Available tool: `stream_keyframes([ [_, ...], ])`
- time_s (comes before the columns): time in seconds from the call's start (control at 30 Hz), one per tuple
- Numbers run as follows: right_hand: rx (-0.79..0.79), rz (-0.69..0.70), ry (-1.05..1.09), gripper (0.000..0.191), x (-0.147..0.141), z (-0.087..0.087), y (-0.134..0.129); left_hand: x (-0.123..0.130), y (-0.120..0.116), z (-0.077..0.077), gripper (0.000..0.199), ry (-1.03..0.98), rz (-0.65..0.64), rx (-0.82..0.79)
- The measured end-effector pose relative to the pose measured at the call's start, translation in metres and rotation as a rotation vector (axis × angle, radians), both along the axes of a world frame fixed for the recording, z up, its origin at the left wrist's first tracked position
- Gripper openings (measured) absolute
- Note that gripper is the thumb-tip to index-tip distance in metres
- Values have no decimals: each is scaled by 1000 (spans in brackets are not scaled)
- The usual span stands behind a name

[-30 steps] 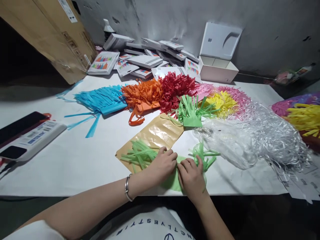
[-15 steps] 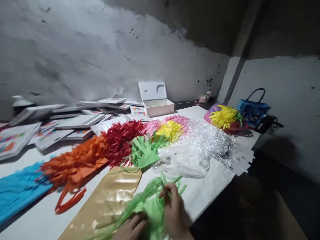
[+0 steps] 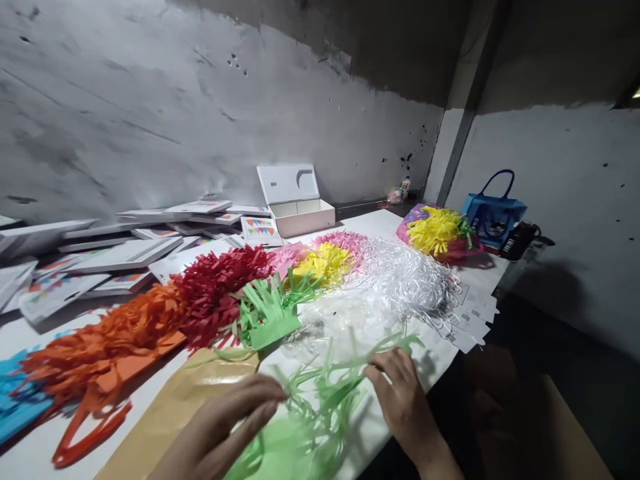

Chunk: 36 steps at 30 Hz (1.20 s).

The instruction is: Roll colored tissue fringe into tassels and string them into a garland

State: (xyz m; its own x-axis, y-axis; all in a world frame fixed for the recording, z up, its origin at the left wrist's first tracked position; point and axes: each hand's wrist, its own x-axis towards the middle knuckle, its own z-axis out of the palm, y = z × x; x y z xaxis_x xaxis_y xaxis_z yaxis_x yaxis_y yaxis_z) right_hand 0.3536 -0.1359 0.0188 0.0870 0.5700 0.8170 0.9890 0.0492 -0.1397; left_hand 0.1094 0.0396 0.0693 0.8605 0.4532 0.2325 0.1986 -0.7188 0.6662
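Observation:
A light green paper fringe [image 3: 325,400] lies in front of me, its cut strips loose and partly blurred, its uncut part toward the bottom edge. My right hand [image 3: 400,390] pinches some of its strips at the right. On the other side, my left hand [image 3: 230,420] hovers with fingers stretched and thumb apart, fingertips close to the strips. Beneath my left forearm runs a shiny brown paper sheet [image 3: 175,393]. A second green fringe [image 3: 270,320] rests just beyond, beside clear plastic film [image 3: 345,313].
Orange fringe [image 3: 115,327], red fringe [image 3: 225,280] and blue fringe [image 3: 20,387] lie leftward. White strings [image 3: 415,280] and printed cards [image 3: 470,317] are at right. Behind stand flat boxes [image 3: 130,253], an opened box [image 3: 303,217] and a blue bag [image 3: 493,213]. The table edge falls off right.
My hands have moved apart, the left letting go of the green fringe and rising, the right shifting right with strips. The fringe is spread wider. The view has turned slightly right.

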Motion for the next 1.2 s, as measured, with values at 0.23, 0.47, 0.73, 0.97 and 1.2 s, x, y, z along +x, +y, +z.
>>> stream_keyframes([
  [0.23,34,226,-36,27,-18,17,22,93,-15,22,50,167,-167,-730],
  [0.47,197,165,280,14,-23,-2,33,95,-12,-7,42,81,-137,-1183],
  [0.73,189,178,396,18,-33,-24,43,101,-10,-26,43,40,-113,-1184],
  [0.97,79,322,791,16,-36,-31,48,101,2,-27,44,31,-96,-623],
  [1.2,150,194,729,23,-36,-40,52,102,14,-28,26,52,-221,-241],
])
